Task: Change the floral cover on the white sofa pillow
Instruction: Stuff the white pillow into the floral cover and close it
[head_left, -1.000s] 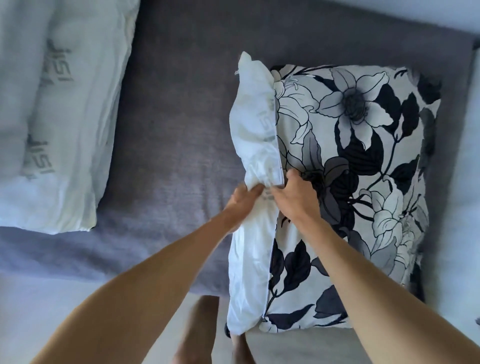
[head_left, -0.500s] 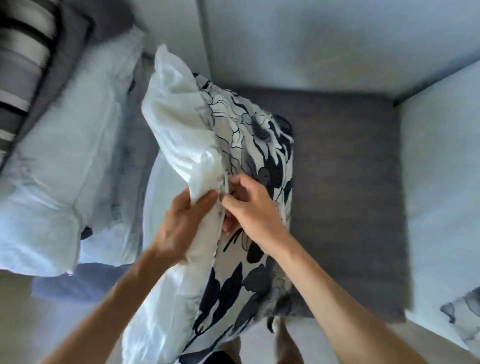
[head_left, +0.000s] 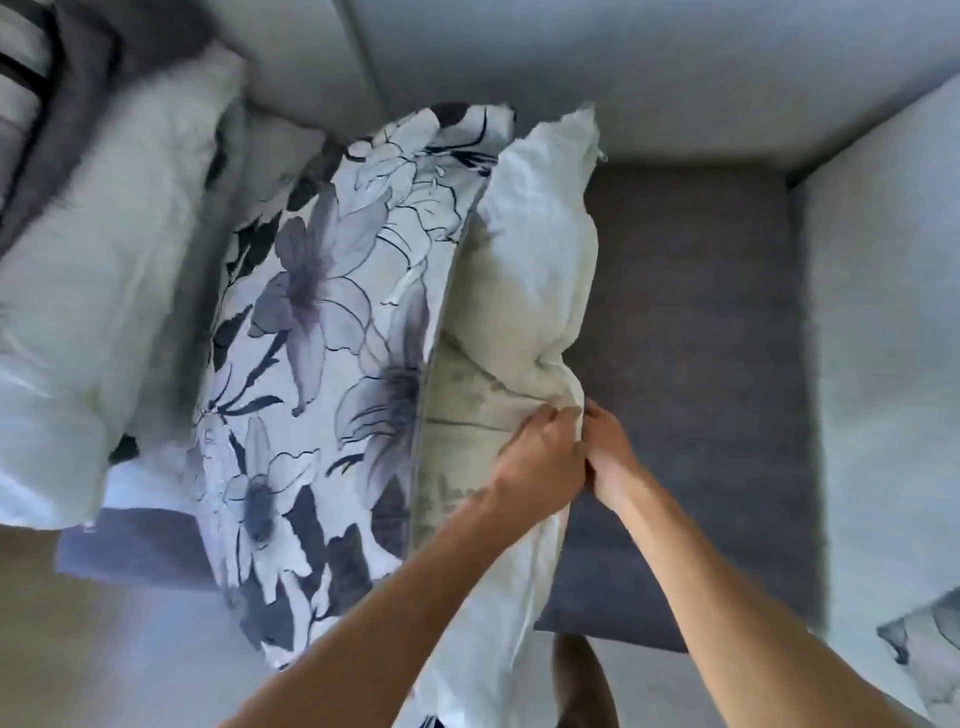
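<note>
Two hands meet at the right edge of the white pillow (head_left: 524, 291), which stands on end over the grey sofa seat (head_left: 691, 364). The left hand (head_left: 540, 457) lies across the pillow's white fabric with its fingers curled, pinching a fold at that edge. The right hand (head_left: 610, 452) comes in from the seat side, its fingers bent round the same edge, touching the left hand. How wide the right fingers are spread I cannot tell, since the left hand hides them. The floral cover (head_left: 322, 364) hangs on the pillow's left side, partly peeled back so the white filling shows bare beside it. Left of the pillow, a second pale cushion (head_left: 98, 270) leans against the sofa back (head_left: 571, 62). Right of the pillow, past the seat, a scrap of floral fabric (head_left: 930, 654) lies at the picture's edge.
</note>
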